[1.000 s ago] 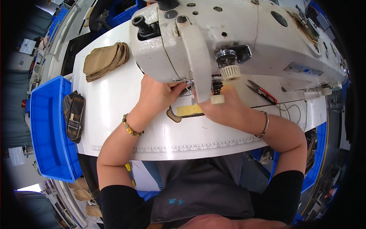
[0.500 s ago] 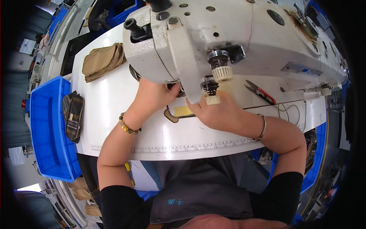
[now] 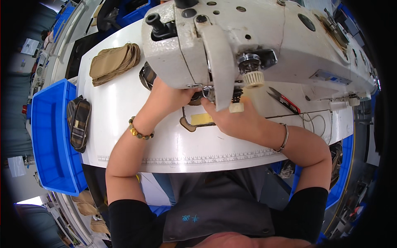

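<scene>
My left hand (image 3: 167, 96) is under the white sewing machine head (image 3: 215, 49), thumb and fingers closed on a dark fabric piece (image 3: 195, 97) by the needle area. Part of a dark plaid bundle (image 3: 147, 77) shows beyond its fingers. My right hand (image 3: 231, 118) is closed at the right of that piece, index finger reaching to it, the other fingers partly hidden by the machine. Just below lies a yellow guide plate (image 3: 200, 119) with a brown-edged piece (image 3: 187, 125). Red-handled snips (image 3: 286, 102) rest right of my right hand, beside a loose cord (image 3: 310, 120).
A stack of tan fabric pieces (image 3: 111, 64) lies on the white table (image 3: 111, 111) at back left. A folded plaid item (image 3: 78, 124) sits at the left edge, beside a blue plastic bin (image 3: 51, 136). Another blue bin (image 3: 341, 173) stands below the table at right.
Both hands have shifted only slightly at the needle area. More of the dark plaid bundle shows left of the machine head than a second ago. The view has moved a little.
</scene>
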`<state>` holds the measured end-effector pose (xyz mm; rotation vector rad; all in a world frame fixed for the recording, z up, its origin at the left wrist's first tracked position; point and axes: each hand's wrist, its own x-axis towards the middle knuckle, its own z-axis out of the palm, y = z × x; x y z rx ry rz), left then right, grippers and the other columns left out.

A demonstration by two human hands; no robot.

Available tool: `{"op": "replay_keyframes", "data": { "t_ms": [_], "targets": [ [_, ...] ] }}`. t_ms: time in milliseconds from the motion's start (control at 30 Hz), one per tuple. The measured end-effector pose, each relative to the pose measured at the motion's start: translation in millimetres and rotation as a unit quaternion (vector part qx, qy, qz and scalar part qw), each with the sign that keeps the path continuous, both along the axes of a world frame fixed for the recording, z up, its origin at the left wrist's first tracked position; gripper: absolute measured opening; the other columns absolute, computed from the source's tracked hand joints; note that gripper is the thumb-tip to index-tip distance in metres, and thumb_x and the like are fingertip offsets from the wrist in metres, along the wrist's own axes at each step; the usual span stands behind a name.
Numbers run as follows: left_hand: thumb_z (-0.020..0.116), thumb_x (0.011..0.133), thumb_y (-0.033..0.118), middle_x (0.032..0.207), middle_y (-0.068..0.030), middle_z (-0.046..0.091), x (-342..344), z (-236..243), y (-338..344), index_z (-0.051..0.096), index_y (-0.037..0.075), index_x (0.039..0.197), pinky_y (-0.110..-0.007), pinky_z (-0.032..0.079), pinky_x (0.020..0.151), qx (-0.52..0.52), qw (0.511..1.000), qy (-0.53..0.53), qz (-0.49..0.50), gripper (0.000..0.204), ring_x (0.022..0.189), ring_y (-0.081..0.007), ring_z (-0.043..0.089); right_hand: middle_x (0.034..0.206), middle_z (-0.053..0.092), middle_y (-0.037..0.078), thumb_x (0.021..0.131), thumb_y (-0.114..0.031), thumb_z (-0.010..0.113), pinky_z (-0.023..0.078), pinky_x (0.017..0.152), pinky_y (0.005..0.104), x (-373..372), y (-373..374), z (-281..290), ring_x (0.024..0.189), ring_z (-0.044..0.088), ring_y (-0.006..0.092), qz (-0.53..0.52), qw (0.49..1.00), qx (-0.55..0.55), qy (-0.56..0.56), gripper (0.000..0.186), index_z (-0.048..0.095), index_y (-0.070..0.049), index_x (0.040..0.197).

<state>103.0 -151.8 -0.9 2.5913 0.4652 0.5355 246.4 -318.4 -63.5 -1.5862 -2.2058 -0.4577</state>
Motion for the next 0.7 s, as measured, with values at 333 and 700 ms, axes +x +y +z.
{"op": "replay_keyframes", "data": {
  "t_ms": [333,700],
  "targets": [
    [0.083,0.068,0.012,0.079,-0.0121,0.068,-0.2,4.6,-8.6,0.075,0.008,0.095,-0.042,0.051,0.068,0.030,0.999,-0.020,0.003,0.029,0.073,-0.0329,0.064,0.068,0.064,0.010,0.075,-0.009,0.065,0.051,0.053,0.0386,-0.9,1.1,9.9,0.060,0.065,0.0270,0.025,0.999,-0.039,0.004,0.049,0.061,0.005,0.121],
    [0.075,0.069,0.010,0.080,-0.0104,0.070,2.7,0.2,-11.7,0.075,0.010,0.096,-0.041,0.054,0.068,0.040,0.998,0.021,0.051,0.027,0.074,-0.0314,0.067,0.063,0.062,0.010,0.075,-0.008,0.064,0.051,0.051,0.0395,4.7,6.7,-16.8,0.058,0.065,0.0271,0.035,0.999,-0.034,0.013,0.046,0.063,0.005,0.119]
  ]
}}
